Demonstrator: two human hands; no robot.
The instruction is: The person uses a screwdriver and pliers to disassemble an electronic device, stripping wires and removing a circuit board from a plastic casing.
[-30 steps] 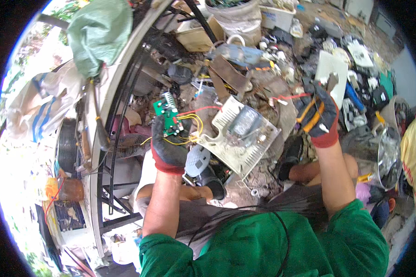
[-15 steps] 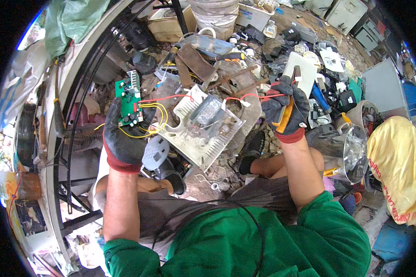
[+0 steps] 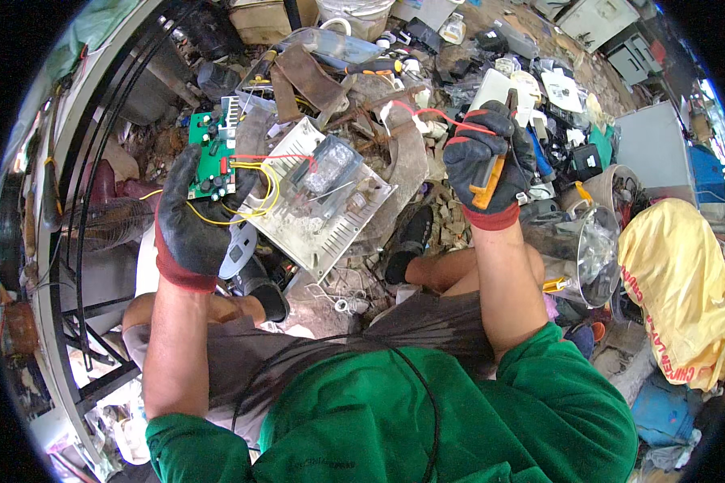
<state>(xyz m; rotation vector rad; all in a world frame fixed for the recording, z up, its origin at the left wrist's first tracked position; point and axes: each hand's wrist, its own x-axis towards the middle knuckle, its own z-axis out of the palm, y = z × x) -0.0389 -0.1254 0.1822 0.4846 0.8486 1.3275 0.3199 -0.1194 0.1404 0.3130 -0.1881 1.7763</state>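
Gloved in black and red, my left hand (image 3: 189, 229) grips a green circuit board (image 3: 205, 149) by its lower left side. Yellow wires (image 3: 275, 193) loop from the board, and a red lead runs from it toward a vented off-white plastic casing (image 3: 294, 233). A clear-sided part (image 3: 330, 173) sits on that casing. On the right, my right hand (image 3: 483, 161), also gloved, is closed round yellow-handled pliers (image 3: 490, 183), their dark head pointing up. A loose red wire (image 3: 439, 114) runs leftward from its fingers, its white-tipped end hanging free.
A screwdriver (image 3: 374, 67) and a rusty brown metal piece (image 3: 314, 76) lie beyond the casing. Electronic scrap heaps up at the far right. A clear bucket (image 3: 576, 249) and a yellow sack (image 3: 673, 290) stand right of my knee. A metal frame (image 3: 76, 217) rises at left.
The red wire end in my right hand has come away from the casing and lifted. The whole view has shifted, with most things sliding left and slightly up.
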